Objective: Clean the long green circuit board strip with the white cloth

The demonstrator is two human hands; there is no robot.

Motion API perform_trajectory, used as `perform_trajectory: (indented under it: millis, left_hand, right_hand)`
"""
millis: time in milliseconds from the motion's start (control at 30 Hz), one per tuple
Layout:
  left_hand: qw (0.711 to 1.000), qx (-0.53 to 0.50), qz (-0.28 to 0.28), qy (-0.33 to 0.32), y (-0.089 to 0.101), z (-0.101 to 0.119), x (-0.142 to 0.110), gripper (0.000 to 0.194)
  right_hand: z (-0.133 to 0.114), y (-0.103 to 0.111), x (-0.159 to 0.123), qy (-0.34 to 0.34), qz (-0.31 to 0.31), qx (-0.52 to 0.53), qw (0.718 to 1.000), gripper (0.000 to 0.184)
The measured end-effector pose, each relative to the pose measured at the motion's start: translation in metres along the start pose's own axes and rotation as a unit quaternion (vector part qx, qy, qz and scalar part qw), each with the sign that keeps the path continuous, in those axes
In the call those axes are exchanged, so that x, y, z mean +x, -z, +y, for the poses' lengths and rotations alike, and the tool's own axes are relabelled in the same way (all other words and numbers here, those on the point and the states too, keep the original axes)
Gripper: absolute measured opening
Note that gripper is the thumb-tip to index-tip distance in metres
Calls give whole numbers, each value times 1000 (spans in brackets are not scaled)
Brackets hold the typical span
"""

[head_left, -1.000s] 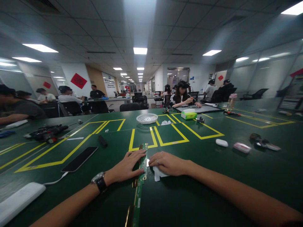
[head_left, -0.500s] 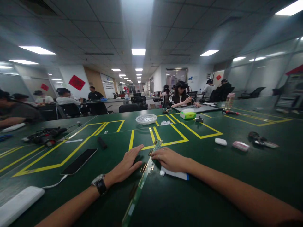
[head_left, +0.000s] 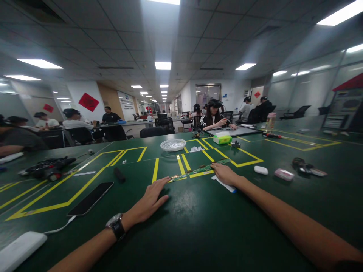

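Note:
A long, narrow green circuit board point(head_left: 195, 170) with copper-coloured connectors lies crosswise in front of me, angled with its right end farther away. My left hand point(head_left: 150, 198), wearing a watch on the wrist, is open, its fingertips at the board's left end. My right hand point(head_left: 225, 173) is closed near the board's right part, fingertips touching its near edge. A white cloth point(head_left: 227, 186) with a blue edge sticks out from under that hand, held in it. The finger pads of the right hand are hidden.
Left of me lie a phone point(head_left: 90, 199) on a cable, a white power bank point(head_left: 24, 247), a black stick-like object point(head_left: 119, 175) and a power drill point(head_left: 49, 169). Ahead are a white basket point(head_left: 172, 145) and a green tissue pack point(head_left: 222, 140). A co-worker point(head_left: 214, 119) sits opposite.
The circuit board has turned clockwise from pointing away from me to lying crosswise. My right hand moved right and away with the white cloth; my left hand came off the board's middle.

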State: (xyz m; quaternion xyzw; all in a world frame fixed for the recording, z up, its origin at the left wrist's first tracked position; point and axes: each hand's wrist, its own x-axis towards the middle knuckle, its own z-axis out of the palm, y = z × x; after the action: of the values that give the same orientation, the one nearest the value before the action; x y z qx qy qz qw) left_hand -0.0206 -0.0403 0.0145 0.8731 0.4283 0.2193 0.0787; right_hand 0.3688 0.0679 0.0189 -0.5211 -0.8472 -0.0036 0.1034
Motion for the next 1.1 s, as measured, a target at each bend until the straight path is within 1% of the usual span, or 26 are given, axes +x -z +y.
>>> perform_trajectory:
  millis: [133,233,367,467,533,600,667,700,767,833,900,933,967,1000,1033,1067,1100]
  left_hand:
    - [1000,1,-5,-5,-1,-1,0,55]
    - [1000,1,-15,-8,0,0,1,49]
    - [1000,2,-18,-16,1,2,2,43]
    - [1000,-3,-15,-19,2,3,2,41]
    - [1000,-7,-14,-19,3,3,2,41]
    - [1000,-10,-11,-17,4,4,2,42]
    - [1000,-8,-8,-15,3,3,2,42]
    - [1000,-5,-8,-15,3,3,2,43]
    - [1000,0,-18,-19,3,2,2,46]
    - [999,7,-40,-31,2,2,1,52]
    - [997,16,-65,-45,2,1,1,58]
    - [996,21,-74,-51,2,1,1,58]
    - [995,24,-81,-55,1,1,1,58]
    - [994,27,-85,-58,1,1,1,57]
    - [994,29,-90,-60,1,1,2,56]
    - [993,30,-94,-59,1,1,2,55]
    - [993,30,-97,-58,2,1,2,55]
  right_hand:
    - [0,7,-1,9,-4,-12,1000,49]
    - [2,12,-2,-4,-3,-24,1000,49]
    - [2,13,-1,-22,-7,-36,999,48]
    - [-5,13,0,-5,-9,-38,999,47]
    - [-15,13,0,22,-9,-30,999,47]
    - [-31,12,-1,60,-13,-16,998,48]
    - [-54,11,-4,117,-21,11,993,50]
    - [-68,10,-7,159,-27,37,986,51]
    - [-98,9,-15,250,-33,93,963,54]
    - [-126,9,-27,333,-40,128,933,56]
    - [-149,10,-38,400,-51,143,904,56]
    - [-157,11,-43,423,-52,141,894,56]
    - [-163,12,-45,441,-50,133,886,54]
    - [-165,14,-47,449,-43,120,885,53]
    - [-164,17,-46,442,-30,103,890,49]
    - [-160,20,-43,420,-14,83,904,45]
    - [-153,24,-40,377,3,57,924,40]
